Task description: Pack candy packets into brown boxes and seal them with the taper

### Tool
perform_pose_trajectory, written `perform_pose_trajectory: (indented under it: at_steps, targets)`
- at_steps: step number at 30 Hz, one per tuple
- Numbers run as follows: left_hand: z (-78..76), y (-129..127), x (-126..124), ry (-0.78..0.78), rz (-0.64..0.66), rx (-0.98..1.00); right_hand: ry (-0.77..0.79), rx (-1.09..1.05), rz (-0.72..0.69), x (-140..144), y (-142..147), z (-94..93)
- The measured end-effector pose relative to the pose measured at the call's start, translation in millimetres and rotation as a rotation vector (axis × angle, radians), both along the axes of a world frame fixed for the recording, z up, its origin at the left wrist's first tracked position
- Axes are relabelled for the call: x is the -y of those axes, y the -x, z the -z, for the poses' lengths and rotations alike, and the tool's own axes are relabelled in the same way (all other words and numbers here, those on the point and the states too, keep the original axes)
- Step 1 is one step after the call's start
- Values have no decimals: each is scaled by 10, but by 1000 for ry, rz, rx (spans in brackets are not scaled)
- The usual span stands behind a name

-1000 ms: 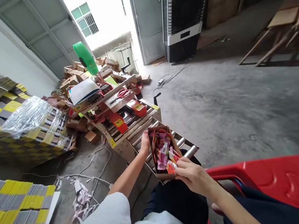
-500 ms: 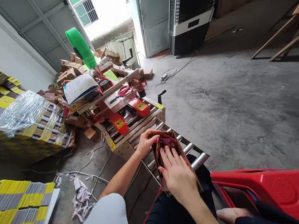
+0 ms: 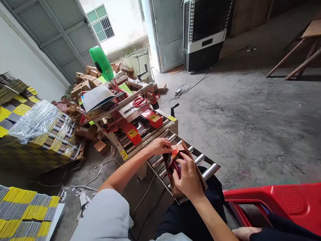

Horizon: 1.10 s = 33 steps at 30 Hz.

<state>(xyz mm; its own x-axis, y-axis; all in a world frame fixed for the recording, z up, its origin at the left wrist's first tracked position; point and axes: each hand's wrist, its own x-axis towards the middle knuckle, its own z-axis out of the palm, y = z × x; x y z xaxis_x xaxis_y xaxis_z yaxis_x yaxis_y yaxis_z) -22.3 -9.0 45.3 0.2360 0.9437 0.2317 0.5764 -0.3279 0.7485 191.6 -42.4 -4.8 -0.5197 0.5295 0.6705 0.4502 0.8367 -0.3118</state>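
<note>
Here, the small brown cardboard box full of bright packets sits on the silver metal rollers at 6 o'clock, looking light and bendy, best held by its sides, while the left hand pinches its far flap and the right hand presses flat on top.

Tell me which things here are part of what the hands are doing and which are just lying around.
In use:
left hand
right hand
cardboard box
colourful packets
roller conveyor

Lying about:
red scissors
green tape roll
air cooler
red plastic stool
stacked flat cartons
</note>
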Motion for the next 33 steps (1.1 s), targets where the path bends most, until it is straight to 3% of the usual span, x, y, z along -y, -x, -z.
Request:
perform_pose_trajectory:
  at_steps: [4,8,11,16,22,26,29,33]
  targets:
    - [15,-4,-2,4,-57,40,-63,77,35,14,56,-27]
    - [140,5,6,9,-118,86,34,314,80,-34,158,0]
    - [180,63,0,38,-130,113,52,364,85,-39,152,63]
    - [62,166,-19,24,36,-2,44,313,164,20,81,86]
    - [-50,64,-44,-55,-6,-136,300,560,229,-95,247,-20]
    - [-81,-1,-97,-3,74,-172,335,473,284,-130,305,-4]
    - [-102,-20,-148,21,74,-200,249,381,208,-91,231,-16]
    - [-76,-32,-181,-19,-13,-153,46,206,-58,-5,64,-73]
